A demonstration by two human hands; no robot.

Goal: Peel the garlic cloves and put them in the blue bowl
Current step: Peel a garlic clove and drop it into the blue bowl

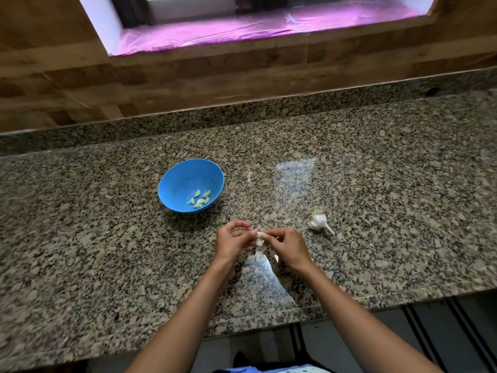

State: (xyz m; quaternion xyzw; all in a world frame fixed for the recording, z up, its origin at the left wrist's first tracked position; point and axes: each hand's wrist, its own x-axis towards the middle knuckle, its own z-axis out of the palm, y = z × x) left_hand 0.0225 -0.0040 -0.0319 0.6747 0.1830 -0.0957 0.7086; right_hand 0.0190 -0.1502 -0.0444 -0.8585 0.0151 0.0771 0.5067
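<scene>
The left hand (231, 241) and the right hand (289, 244) met just above the counter (376, 184), near its front edge. Between them sat a garlic clove (260, 235), pinched from both sides: the left hand's curled fingers held its left end, and the right hand's fingertips gripped its right end. A strip of pale papery skin (259, 244) hung down from the clove between the two hands.

A little to the right of the right hand, apart from it, a garlic bulb (318, 221) lay on its side on the counter, its stem pointing toward the front right.

Farther off, up and to the left of the left hand, stood the blue bowl (191, 185), well clear of both hands. Several peeled cloves (199, 199) lay together at its bottom, toward the near side.
</scene>
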